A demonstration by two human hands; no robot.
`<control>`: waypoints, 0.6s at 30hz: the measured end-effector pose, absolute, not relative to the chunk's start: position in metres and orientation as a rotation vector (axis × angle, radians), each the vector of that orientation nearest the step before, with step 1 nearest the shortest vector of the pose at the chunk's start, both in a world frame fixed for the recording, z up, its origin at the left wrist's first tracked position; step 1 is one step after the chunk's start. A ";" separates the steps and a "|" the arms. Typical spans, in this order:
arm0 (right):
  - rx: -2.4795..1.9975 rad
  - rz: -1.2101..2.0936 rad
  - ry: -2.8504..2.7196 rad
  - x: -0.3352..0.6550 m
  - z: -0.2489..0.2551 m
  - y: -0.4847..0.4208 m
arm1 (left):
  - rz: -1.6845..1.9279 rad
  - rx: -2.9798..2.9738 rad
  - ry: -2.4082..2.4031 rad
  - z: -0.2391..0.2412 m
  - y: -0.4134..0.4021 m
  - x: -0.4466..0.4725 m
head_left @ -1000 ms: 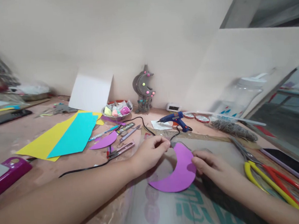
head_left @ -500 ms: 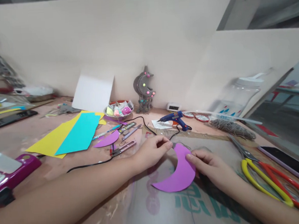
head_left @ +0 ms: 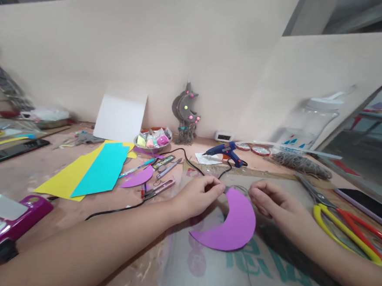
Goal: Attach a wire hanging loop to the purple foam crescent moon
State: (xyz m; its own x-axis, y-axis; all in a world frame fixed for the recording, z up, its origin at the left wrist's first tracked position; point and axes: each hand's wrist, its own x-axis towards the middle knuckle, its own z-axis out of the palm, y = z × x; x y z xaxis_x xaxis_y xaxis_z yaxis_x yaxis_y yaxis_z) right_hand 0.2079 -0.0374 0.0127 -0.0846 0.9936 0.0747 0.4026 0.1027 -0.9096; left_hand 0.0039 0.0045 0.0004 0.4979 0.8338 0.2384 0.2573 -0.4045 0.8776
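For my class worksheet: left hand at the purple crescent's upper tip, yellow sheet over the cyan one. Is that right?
No: the head view shows the cyan sheet over the yellow sheet. The left hand is at the upper tip of the purple crescent.

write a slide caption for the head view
Left hand's grip at the upper tip of a purple crescent, right hand's grip beside its outer edge, blue glue gun behind.

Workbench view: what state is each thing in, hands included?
Purple crescent: upper tip pinched by the left hand
Right hand: pinched, apparently on grey thread, off the crescent
Glue gun: nozzle over white paper
Scissors: lying flat
White sheet: leaning on the wall
Bowl: filled with packets
Clear jar: lid on
Phone at right: screen dark
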 end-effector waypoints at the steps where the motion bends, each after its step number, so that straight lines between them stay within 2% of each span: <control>1: -1.381 0.994 -1.576 0.209 0.013 -0.036 | 0.874 1.923 0.896 0.000 0.004 0.004; 7: -1.233 1.344 -1.467 0.203 0.012 -0.037 | 0.783 1.970 0.902 0.002 0.003 0.002; 18: -1.467 1.285 -1.609 0.204 0.010 -0.035 | 0.810 1.941 0.911 0.002 0.001 0.004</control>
